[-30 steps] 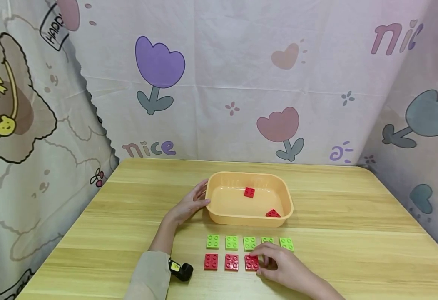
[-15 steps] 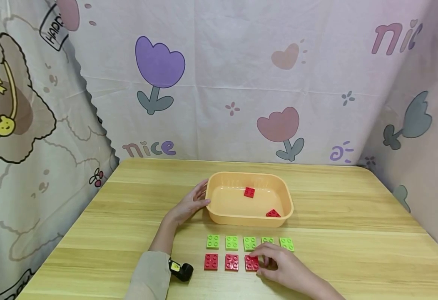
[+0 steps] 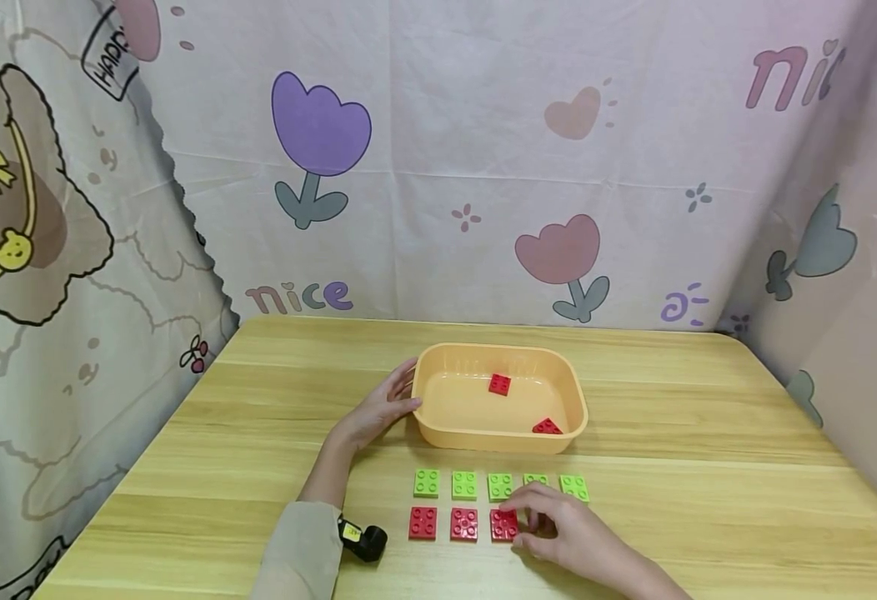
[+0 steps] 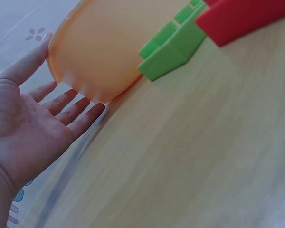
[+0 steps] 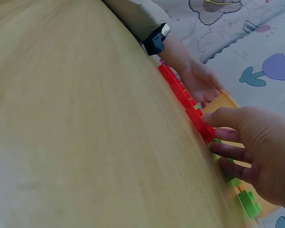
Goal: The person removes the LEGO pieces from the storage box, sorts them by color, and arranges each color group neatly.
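My right hand [image 3: 569, 533] pinches a red toy brick [image 3: 503, 526] at the right end of a row of three, index finger at its far edge and thumb at its near edge. In the right wrist view, the right hand [image 5: 263, 147] partly hides the bricks behind it. My left hand [image 3: 374, 414] rests against the left end of a pale orange tub [image 3: 457, 439]. In the left wrist view, the left hand [image 4: 35, 116] has its fingers extended along the tub wall [image 4: 99, 57]. Two more red bricks lie inside the tub.
Several green bricks [image 3: 464, 486] form a row between the tub and the red bricks [image 3: 423, 524]. The right hand partly covers one green brick. A black wrist device [image 3: 363, 542] sits by the left sleeve [image 3: 302, 550]. A printed cloth [image 3: 438, 250] hangs behind the wooden table [image 3: 206, 467].
Both hands, the tub and the bricks hold their places. Only the cloth at the right has shifted, its blue flower now folded narrower.
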The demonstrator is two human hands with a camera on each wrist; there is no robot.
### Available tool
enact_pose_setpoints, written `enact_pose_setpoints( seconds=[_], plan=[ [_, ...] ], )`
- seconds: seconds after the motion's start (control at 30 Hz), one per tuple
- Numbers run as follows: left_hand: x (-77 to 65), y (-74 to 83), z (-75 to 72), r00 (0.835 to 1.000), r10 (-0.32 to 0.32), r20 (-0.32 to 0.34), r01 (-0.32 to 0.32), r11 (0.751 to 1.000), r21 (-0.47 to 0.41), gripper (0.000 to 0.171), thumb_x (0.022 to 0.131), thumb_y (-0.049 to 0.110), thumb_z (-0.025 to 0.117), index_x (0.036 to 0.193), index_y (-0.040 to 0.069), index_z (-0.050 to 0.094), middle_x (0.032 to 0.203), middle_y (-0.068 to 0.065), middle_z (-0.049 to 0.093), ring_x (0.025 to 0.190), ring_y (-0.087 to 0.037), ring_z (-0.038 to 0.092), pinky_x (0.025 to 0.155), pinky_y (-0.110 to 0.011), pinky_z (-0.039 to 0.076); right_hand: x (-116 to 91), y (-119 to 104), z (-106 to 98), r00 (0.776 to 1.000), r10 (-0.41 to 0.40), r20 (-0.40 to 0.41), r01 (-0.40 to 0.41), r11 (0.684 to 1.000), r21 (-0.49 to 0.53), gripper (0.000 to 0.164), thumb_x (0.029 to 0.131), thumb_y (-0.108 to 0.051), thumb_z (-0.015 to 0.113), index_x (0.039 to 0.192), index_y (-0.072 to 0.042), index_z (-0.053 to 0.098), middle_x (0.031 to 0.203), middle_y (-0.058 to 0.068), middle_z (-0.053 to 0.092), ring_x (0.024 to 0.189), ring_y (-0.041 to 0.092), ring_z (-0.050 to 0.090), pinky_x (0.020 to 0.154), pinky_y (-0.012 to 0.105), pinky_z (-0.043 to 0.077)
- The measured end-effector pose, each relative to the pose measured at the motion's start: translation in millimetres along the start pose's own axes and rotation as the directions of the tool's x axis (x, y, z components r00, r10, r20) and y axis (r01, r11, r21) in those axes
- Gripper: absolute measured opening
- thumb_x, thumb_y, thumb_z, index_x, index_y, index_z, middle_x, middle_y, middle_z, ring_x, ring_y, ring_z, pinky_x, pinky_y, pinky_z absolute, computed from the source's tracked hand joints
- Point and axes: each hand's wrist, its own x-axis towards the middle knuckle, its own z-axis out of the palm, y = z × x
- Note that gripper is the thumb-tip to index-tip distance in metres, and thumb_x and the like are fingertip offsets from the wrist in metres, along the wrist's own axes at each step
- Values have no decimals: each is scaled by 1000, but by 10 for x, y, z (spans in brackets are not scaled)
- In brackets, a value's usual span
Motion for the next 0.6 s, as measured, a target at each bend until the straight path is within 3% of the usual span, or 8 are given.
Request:
enact_pose_setpoints(
  seconds=[0.4, 0.6],
  plan=[
    [8, -5, -3, 1000, 9, 0, -9, 1000, 6, 75, 88, -4, 53, 148, 12, 12, 151, -12, 10, 135, -27, 14, 104, -34, 28, 22, -52, -51, 987, -139, -83, 146, 985, 88, 31, 80, -9, 69, 111, -10, 62, 105, 3, 61, 73, 3, 54, 59, 21, 51],
    [3, -10, -1, 1000, 10, 0, -10, 1000, 5, 75, 88, -4, 54, 148, 12, 12, 151, -12, 10, 135, -27, 14, 103, -32, 30, 97, -113, -172, 975, -189, -117, 200, 976, 90, 30, 80, -6, 69, 109, -7, 62, 105, 3, 60, 72, 4, 54, 57, 22, 51]
  ],
)
